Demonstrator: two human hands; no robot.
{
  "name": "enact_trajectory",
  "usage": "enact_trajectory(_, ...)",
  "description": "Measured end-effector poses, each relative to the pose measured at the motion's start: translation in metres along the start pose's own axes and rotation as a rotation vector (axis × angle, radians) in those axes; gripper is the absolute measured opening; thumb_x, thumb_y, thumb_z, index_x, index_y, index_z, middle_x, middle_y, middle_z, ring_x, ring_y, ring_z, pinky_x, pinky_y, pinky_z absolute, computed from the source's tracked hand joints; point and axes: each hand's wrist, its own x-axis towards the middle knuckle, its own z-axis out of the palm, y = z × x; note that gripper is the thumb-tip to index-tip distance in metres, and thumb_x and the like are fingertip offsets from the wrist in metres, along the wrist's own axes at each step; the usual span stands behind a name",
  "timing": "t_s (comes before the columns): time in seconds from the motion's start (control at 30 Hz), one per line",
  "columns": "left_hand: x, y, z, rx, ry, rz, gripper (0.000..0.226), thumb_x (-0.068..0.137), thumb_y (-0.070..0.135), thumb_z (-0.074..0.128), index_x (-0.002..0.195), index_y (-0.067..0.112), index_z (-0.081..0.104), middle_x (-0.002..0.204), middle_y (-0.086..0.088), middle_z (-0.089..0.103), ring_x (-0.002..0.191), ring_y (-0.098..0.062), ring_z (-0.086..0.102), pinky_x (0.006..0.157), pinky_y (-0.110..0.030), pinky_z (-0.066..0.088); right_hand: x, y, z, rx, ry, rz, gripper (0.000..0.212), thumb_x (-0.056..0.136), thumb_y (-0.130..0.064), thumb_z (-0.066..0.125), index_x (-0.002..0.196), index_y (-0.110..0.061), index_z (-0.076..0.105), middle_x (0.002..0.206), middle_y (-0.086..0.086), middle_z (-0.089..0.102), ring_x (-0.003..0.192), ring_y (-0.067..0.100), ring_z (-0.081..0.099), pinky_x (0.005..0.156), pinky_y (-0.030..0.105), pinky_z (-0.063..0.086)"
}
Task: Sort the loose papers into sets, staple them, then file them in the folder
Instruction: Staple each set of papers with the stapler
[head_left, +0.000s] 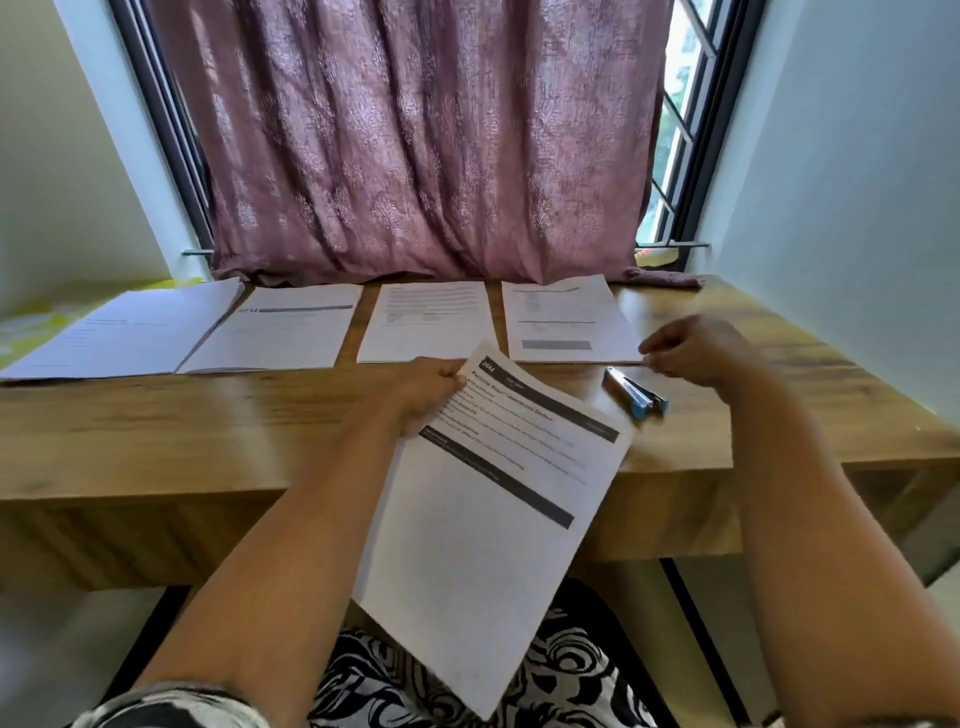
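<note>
Our left hand (426, 395) grips a set (488, 499) for stapling; our right hand (696, 353), blurred, loosely curled, empty, hovers near the stapler (636, 397).

- The left hand (426, 389) holds a sheet of paper (488, 519) by its far left corner; the sheet slopes from the desk (208, 426) edge down over the lap.
- A stapler (636, 397) lies on the desk between the hands, just below the right hand (691, 348).
- Beyond the hands, along the far side of the desk, lie an open folder (124, 332) far left, then three paper stacks: one (280, 332) in the folder's right half, one (428, 322) behind the left hand, one (566, 319) beside the right hand.
- A curtain (415, 140) hangs behind them.
</note>
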Motion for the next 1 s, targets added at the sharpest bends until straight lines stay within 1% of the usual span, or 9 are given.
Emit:
enact_trajectory(0.1, 0.003, -0.001, 0.001, -0.048, -0.011, -0.053, 0.025, 0.101, 0.014, 0.05, 0.119, 0.013, 0.067, 0.109, -0.009, 0.071, 0.105, -0.026, 0.066, 0.081, -0.038, 0.058, 0.002, 0.001, 0.028, -0.352, -0.059, 0.077, 0.034, 0.084, -0.033, 0.073, 0.105, -0.007, 0.065, 0.093, 0.006, 0.063, 0.084, 0.02, 0.057, 0.058, 0.026, 0.039)
enact_trajectory(0.17, 0.007, -0.002, 0.0, -0.044, -0.021, -0.058, 0.024, 0.101, 0.014, 0.051, 0.118, 0.012, 0.067, 0.108, -0.009, 0.072, 0.106, -0.026, 0.066, 0.087, -0.042, 0.056, 0.001, 0.004, 0.045, -0.427, 0.033, 0.086, 0.041, 0.081, -0.041, 0.074, 0.099, -0.008, 0.058, 0.082, 0.005, 0.053, 0.077, 0.019, 0.051, 0.055, 0.027, 0.035)
enact_trajectory(0.27, 0.011, -0.007, 0.002, -0.064, -0.019, -0.063, 0.025, 0.1, 0.016, 0.053, 0.121, 0.009, 0.065, 0.111, -0.013, 0.071, 0.104, -0.029, 0.067, 0.089, -0.047, 0.056, 0.005, 0.012, 0.061, -0.492, 0.096, 0.093, 0.041, 0.078, -0.033, 0.077, 0.106, -0.008, 0.062, 0.089, 0.008, 0.051, 0.087, 0.025, 0.053, 0.064, 0.03, 0.039)
enact_trajectory(0.33, 0.013, -0.01, 0.006, -0.071, 0.0, -0.061, 0.026, 0.1, 0.016, 0.053, 0.121, 0.005, 0.063, 0.113, -0.017, 0.069, 0.101, -0.03, 0.067, 0.083, -0.045, 0.058, 0.009, 0.012, 0.061, -0.488, 0.065, 0.143, 0.032, 0.08, -0.023, 0.073, 0.105, -0.008, 0.061, 0.088, 0.008, 0.051, 0.082, 0.023, 0.052, 0.06, 0.029, 0.038)
enact_trajectory(0.43, 0.012, -0.013, 0.008, -0.048, 0.025, -0.031, 0.026, 0.1, 0.017, 0.052, 0.119, 0.002, 0.062, 0.11, -0.018, 0.069, 0.1, -0.03, 0.067, 0.08, -0.042, 0.058, 0.019, 0.011, 0.051, -0.279, -0.086, 0.255, 0.021, 0.086, -0.02, 0.068, 0.096, -0.007, 0.055, 0.086, 0.008, 0.055, 0.072, 0.018, 0.053, 0.057, 0.026, 0.042)
enact_trajectory(0.53, 0.011, -0.017, 0.007, -0.046, 0.03, 0.015, 0.024, 0.101, 0.019, 0.051, 0.116, 0.005, 0.064, 0.107, -0.015, 0.071, 0.099, -0.029, 0.069, 0.086, -0.045, 0.057, 0.02, 0.002, 0.037, 0.464, -0.203, 0.287, 0.019, 0.092, -0.019, 0.064, 0.101, -0.003, 0.058, 0.1, 0.014, 0.063, 0.075, 0.016, 0.061, 0.059, 0.024, 0.054)
enact_trajectory(0.63, 0.007, -0.023, 0.01, -0.041, 0.097, 0.096, 0.021, 0.1, 0.023, 0.053, 0.11, 0.012, 0.068, 0.098, -0.009, 0.075, 0.092, -0.026, 0.072, 0.084, -0.046, 0.058, 0.014, -0.013, 0.036, 1.044, -0.321, 0.129, 0.023, 0.089, -0.01, 0.062, 0.111, -0.004, 0.06, 0.109, 0.013, 0.067, 0.093, 0.022, 0.068, 0.069, 0.027, 0.06)
enact_trajectory(0.77, -0.001, -0.029, 0.015, -0.027, 0.144, 0.213, 0.018, 0.1, 0.024, 0.052, 0.106, 0.018, 0.068, 0.092, -0.006, 0.075, 0.084, -0.022, 0.073, 0.079, -0.043, 0.06, 0.015, -0.033, 0.065, 0.991, -0.43, -0.076, 0.042, 0.073, -0.011, 0.069, 0.113, -0.003, 0.058, 0.115, 0.017, 0.067, 0.107, 0.028, 0.067, 0.089, 0.037, 0.057)
enact_trajectory(1.0, -0.009, -0.027, 0.016, 0.011, 0.142, 0.305, 0.015, 0.101, 0.023, 0.05, 0.102, 0.022, 0.065, 0.09, -0.005, 0.074, 0.079, -0.016, 0.073, 0.069, -0.034, 0.061, 0.017, -0.041, 0.092, 0.844, -0.328, -0.206, 0.024, 0.086, -0.001, 0.065, 0.106, -0.01, 0.057, 0.091, 0.002, 0.071, 0.094, 0.018, 0.071, 0.075, 0.025, 0.057)
